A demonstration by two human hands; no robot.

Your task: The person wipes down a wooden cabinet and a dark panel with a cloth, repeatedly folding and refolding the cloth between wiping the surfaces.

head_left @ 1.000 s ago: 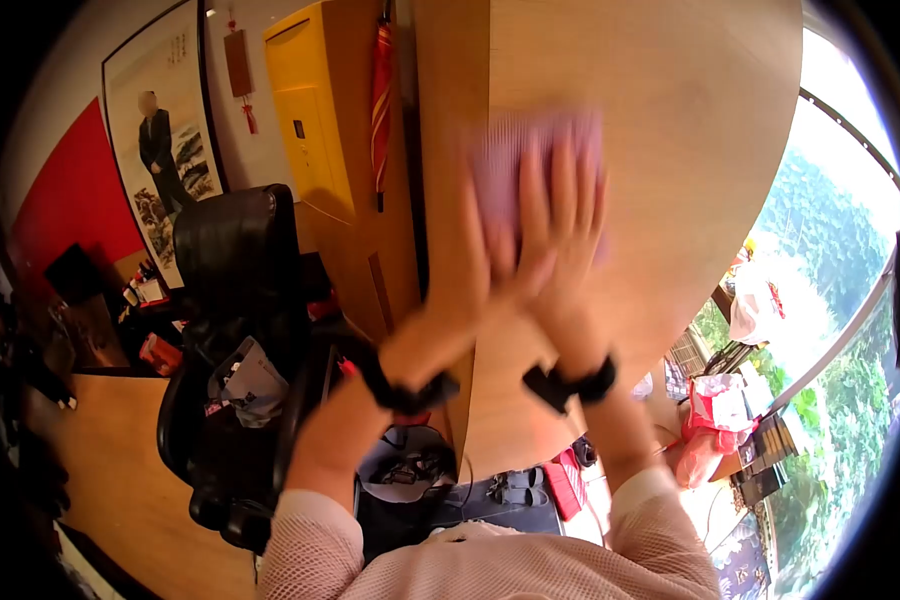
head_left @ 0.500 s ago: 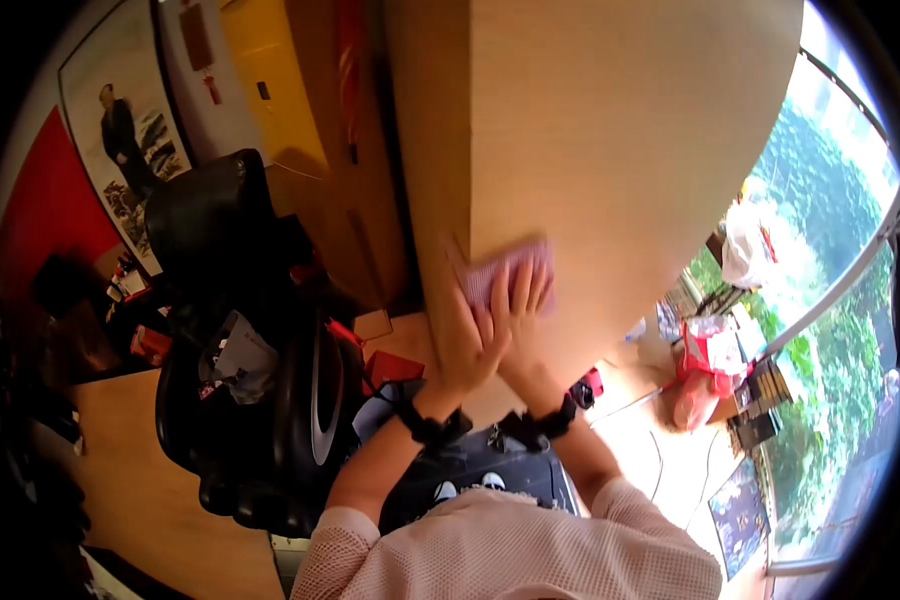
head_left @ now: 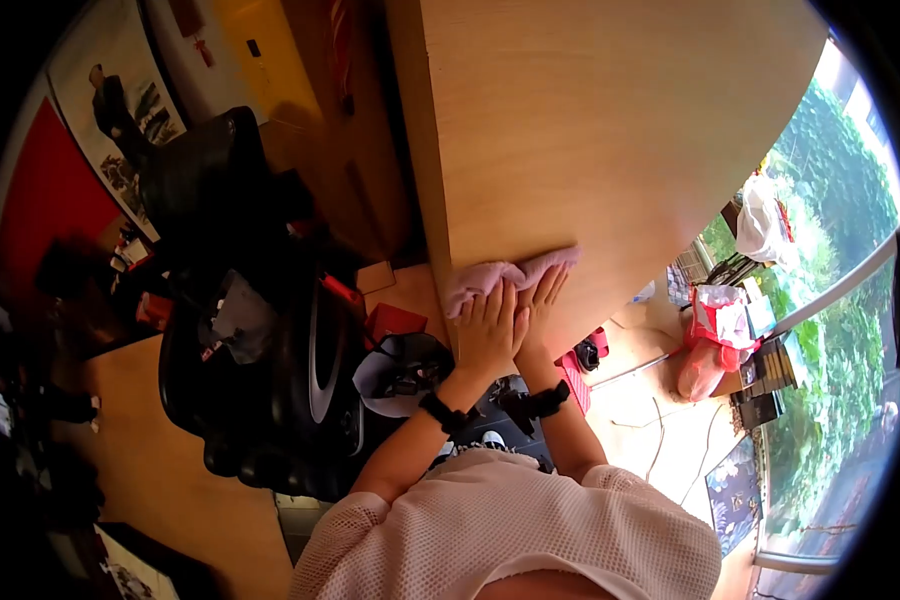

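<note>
A pink cloth [head_left: 488, 278] lies bunched in folds against a large, light wooden panel [head_left: 590, 130], near its left edge. My left hand [head_left: 488, 328] lies flat with fingers stretched out, its fingertips on the lower side of the cloth. Beside it, my right hand [head_left: 538, 312] also presses on the cloth with straight fingers. The two hands touch or overlap at the thumbs. Black straps circle both wrists.
To the left stands a black massage chair [head_left: 260, 350] with a grey bag on it. A red box [head_left: 395, 322] sits behind the chair. On the right, a red bag [head_left: 718, 318] and stacked books [head_left: 778, 362] stand by the window. Cables run across the floor.
The cloth, flatter before, is now bunched into folds and spread wider. Both hands have shifted slightly on the panel, with the right hand further to the right. The camera view has also shifted.
</note>
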